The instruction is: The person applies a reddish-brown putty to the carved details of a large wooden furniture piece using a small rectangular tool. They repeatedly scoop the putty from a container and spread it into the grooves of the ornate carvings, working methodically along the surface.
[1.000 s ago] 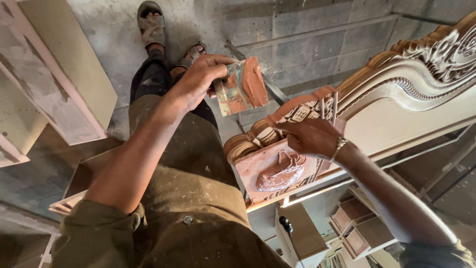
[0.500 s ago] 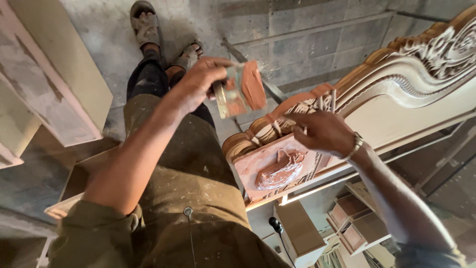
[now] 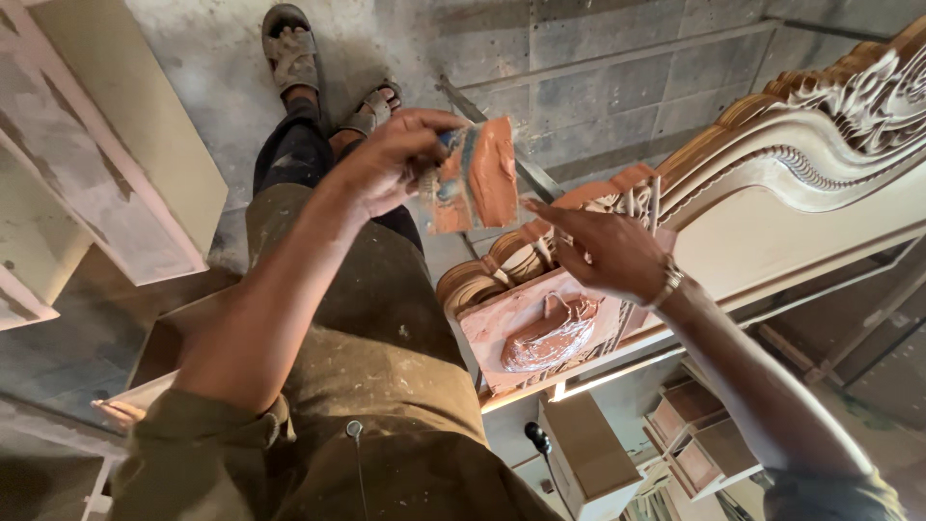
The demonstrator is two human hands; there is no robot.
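My left hand point(image 3: 386, 169) is raised over my lap and grips a small flat scraper point(image 3: 477, 178) whose blade is coated with reddish-brown putty. My right hand point(image 3: 608, 251), with a band at the wrist, holds nothing; its index finger stretches toward the lower edge of the scraper blade. Below the hands a small putty-smeared board point(image 3: 492, 333) carries a lump of the same putty point(image 3: 550, 333). The board leans against the end of a carved, cream-coloured wooden headboard point(image 3: 801, 183), whose scrolled edge is partly filled with putty.
My legs in stained olive trousers and sandalled feet point(image 3: 289, 48) reach toward a concrete floor. Cream-painted panels point(image 3: 116, 164) lean at the left. Small wooden drawer boxes point(image 3: 694, 434) and a plain box point(image 3: 588, 453) lie at the lower right.
My right hand has lifted off the carved wood and its index finger now reaches toward the scraper. My left hand has kept the scraper raised, turning the putty face more toward me.
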